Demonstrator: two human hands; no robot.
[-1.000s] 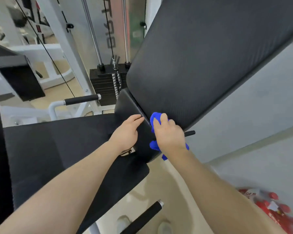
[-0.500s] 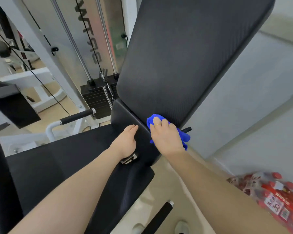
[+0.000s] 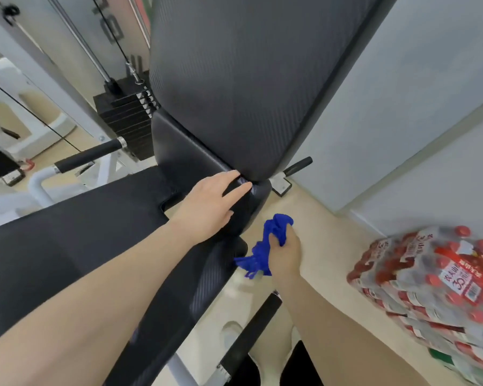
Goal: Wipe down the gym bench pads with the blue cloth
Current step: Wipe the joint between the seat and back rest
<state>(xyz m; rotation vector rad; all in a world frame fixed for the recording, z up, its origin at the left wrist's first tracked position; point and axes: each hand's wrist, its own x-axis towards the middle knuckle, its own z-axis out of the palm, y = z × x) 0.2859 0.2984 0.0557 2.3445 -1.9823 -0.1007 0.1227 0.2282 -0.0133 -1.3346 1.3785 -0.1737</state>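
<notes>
my left hand (image 3: 215, 201) lies flat with fingers straight on the small black pad (image 3: 195, 162) at the foot of the backrest pad (image 3: 234, 79), fingertips right up against the seam where the two meet. it holds nothing, just rests on the vinyl. the backrest pad stands steeply upright, filling the top middle of the view, its textured black face toward me. the seat pad (image 3: 81, 246) runs out flat to the left and under my left forearm, and its near corner curves down just beside the cloth.

my right hand (image 3: 285, 254) is off the bench, out over the beige floor (image 3: 318, 227) to the right of the seat pad's corner. its fingers are curled round the blue cloth (image 3: 265, 246), which is bunched up, a lump sticking out above the fist and a loose tail hanging to the lower left. the tail looks as if it brushes the seat pad's edge, though the blur there keeps me from being sure.

behind the bench on the left a black weight stack (image 3: 123, 118) sits with steel cables and guide rods above it, and a black-gripped handle (image 3: 89, 154) juts out near it. to the right, against the pale wall (image 3: 402, 107), shrink-wrapped packs of red-capped bottles (image 3: 435, 282) are piled on the floor.
</notes>
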